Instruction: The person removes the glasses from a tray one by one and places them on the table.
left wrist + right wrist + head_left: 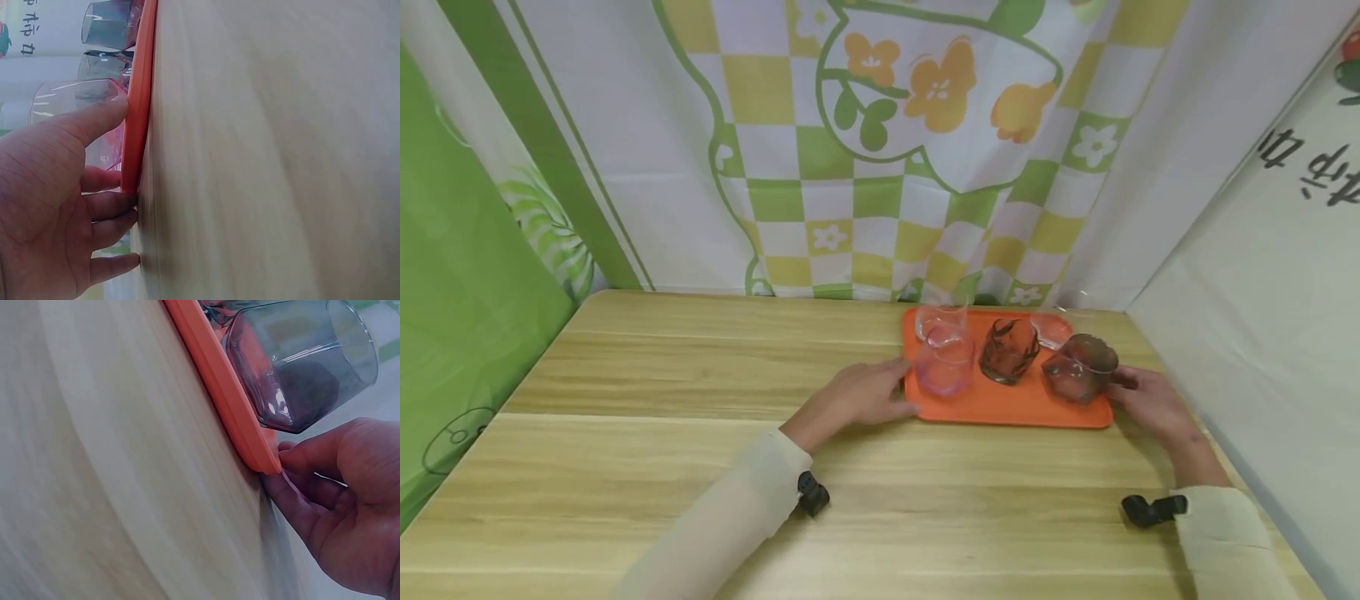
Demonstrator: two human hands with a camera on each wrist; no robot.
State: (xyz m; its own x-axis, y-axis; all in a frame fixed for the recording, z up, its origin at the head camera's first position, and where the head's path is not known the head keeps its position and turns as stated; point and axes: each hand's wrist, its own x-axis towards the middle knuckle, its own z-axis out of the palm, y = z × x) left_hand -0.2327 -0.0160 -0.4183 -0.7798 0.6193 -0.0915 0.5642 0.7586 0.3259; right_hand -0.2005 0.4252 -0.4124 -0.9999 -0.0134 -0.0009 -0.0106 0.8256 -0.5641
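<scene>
"How far are we?"

"Five glasses (pixel 1009 352) stand on the orange tray (pixel 992 406); loading looks done, but what's left we can't tell. Our left hand (pixel 872 393) and right hand (pixel 1153 406) pinch its ends, the tray between them."

"Anything blocking us?"

"The grey glass (pixel 1078 371) stands close by our right grip; the curtain (pixel 880 200) hangs beyond both."

- Worktop (pixel 685 375): pale wood grain, its bands running crosswise.
- Curtain (pixel 874 197) behind the worktop: white, with green and yellow checks and small white flowers.
- Orange flowers (pixel 942 98) printed high on the curtain, green leaves beside them.
- Green cloth (pixel 467 250) at the left, a line drawing low on it.
- White wall (pixel 1285 325) at the right, bearing dark characters (pixel 1328 175) and a red-and-green print.
</scene>
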